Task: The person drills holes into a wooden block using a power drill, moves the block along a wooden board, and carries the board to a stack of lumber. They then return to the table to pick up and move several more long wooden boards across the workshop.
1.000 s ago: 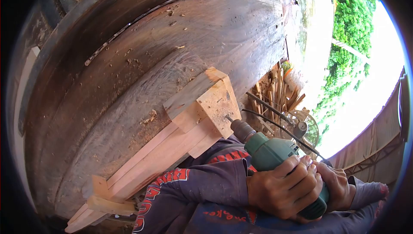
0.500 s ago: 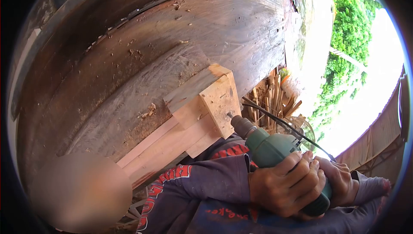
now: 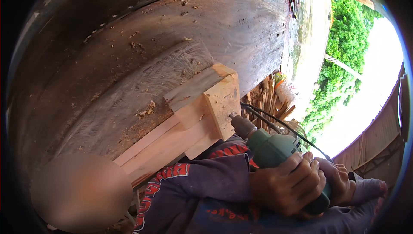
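A green corded power drill [image 3: 273, 148] is held with its bit at the face of a pale wooden block [image 3: 224, 105]. My left hand [image 3: 290, 184] wraps round the drill's handle, fingers curled over it. My right hand [image 3: 337, 176] closes on the back of the drill beside the left, partly hidden behind it. The block sits at the end of joined pale timbers [image 3: 172, 143], against a big curved brown wooden surface [image 3: 142, 57].
Wood shavings [image 3: 148, 109] lie on the curved surface. Behind the drill are a black cord [image 3: 297, 133] and a heap of wood scraps [image 3: 269, 100]. Green trees [image 3: 344, 44] show beyond, with roofing [image 3: 378, 135] at right. A blurred patch covers the lower left.
The view has shifted slightly, and the block and timbers sit a little differently in it. Both hands keep their hold on the drill, its bit still at the block.
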The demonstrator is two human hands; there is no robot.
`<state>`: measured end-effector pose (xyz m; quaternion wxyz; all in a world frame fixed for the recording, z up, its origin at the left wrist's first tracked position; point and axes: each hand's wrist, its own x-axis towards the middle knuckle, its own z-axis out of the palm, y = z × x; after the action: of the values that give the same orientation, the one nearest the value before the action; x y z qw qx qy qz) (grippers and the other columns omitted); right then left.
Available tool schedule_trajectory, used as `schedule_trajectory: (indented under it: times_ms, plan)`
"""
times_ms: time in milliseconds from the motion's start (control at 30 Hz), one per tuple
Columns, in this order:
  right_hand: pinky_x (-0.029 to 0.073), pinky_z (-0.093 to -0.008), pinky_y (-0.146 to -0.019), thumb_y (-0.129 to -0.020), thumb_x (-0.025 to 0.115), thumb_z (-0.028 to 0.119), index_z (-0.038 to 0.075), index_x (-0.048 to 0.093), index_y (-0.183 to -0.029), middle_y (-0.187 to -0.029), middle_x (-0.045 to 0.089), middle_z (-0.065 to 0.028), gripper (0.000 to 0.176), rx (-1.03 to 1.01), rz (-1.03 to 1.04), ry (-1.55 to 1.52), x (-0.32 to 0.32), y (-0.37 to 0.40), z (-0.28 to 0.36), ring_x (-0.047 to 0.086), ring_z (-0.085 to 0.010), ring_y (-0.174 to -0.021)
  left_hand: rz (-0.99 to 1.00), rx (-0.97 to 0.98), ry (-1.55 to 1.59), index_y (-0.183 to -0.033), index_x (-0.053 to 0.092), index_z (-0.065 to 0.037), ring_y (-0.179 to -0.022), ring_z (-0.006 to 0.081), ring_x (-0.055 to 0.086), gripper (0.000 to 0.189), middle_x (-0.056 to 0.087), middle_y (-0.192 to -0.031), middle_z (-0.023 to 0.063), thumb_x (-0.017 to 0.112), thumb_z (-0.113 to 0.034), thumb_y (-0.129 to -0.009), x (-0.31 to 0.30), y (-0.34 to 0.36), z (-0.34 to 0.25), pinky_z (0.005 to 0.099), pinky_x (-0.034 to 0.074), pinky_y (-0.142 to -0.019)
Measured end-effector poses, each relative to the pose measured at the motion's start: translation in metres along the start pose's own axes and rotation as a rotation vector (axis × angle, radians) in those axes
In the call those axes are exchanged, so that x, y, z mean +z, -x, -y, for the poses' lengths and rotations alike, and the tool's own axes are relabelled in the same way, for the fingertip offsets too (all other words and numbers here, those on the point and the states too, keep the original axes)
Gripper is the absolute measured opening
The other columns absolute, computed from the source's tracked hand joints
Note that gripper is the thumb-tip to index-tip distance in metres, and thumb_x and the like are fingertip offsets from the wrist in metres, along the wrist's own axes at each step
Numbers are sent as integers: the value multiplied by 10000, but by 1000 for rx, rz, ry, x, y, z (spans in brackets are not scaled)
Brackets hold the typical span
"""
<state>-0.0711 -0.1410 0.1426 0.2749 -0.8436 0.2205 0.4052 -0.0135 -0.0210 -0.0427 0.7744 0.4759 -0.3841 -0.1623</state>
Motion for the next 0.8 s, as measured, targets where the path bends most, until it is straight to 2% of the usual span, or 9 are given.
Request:
schedule_trajectory:
  times_ms: [200,433,533,600,633,700,733,767,800]
  plan:
    - [597,-368,-672,-810,776,111,-154,508,-1313,-1024,712,-255,629,-14,7,-29,-5,-10,1,740,-318,-802,-11,76,-94,-979,691,-20,-853,252,744,273,726,-909,128,590,-272,-948,1,3,8,352,576,-776]
    - [579,-361,-649,-805,758,41,-164,525,-1315,-991,712,-252,598,-16,66,-14,-16,-28,-1,729,-299,-753,-82,49,-130,-953,699,-27,-839,234,745,205,729,-903,117,614,-205,-898,2,4,19,342,573,-792]
    - [574,-359,-642,-803,753,21,-167,530,-1316,-982,712,-251,590,-25,62,-23,-11,-22,-4,725,-293,-739,-23,117,-144,-946,696,-16,-840,242,743,285,727,-903,122,605,-287,-944,-2,4,18,351,576,-788]
    - [590,-383,-705,-800,783,103,-150,487,-1343,-1029,710,-257,669,9,53,23,-3,-22,-6,733,-329,-827,-44,-9,-36,-943,690,-3,-852,269,737,431,721,-910,140,599,-424,-970,-2,2,11,366,580,-781]
    - [590,-383,-705,-800,783,103,-150,487,-1343,-1029,710,-257,669,-13,47,30,3,-14,-11,733,-329,-827,-48,3,-57,-943,690,-3,-852,269,737,431,721,-910,140,599,-424,-970,-2,1,11,366,580,-781]
    - [614,-419,-799,-795,827,227,-124,422,-1385,-1100,707,-266,797,26,62,82,4,-5,-5,744,-382,-957,-32,46,-89,-957,683,10,-829,300,731,572,715,-886,157,600,-556,-949,-1,3,11,365,585,-758]
    - [599,-453,-846,-754,850,188,-39,346,-1484,-1132,696,-265,916,141,113,-15,0,-3,3,726,-409,-1006,-58,4,-21,-1048,670,-2,-906,326,709,616,700,-985,163,679,-594,-880,4,9,7,409,570,-811]
    - [599,-453,-846,-754,850,188,-39,346,-1484,-1132,696,-265,916,97,100,-6,-5,-2,1,726,-409,-1006,-60,23,-64,-1048,670,-2,-906,326,709,616,700,-985,163,679,-594,-880,2,12,11,409,570,-811]
    - [597,-457,-843,-740,857,171,9,337,-1501,-1138,695,-252,936,146,123,-106,-5,-4,-6,723,-418,-998,66,-35,28,-1154,629,-15,-1038,341,653,696,651,-1109,172,732,-614,-814,-5,15,23,454,516,-909]
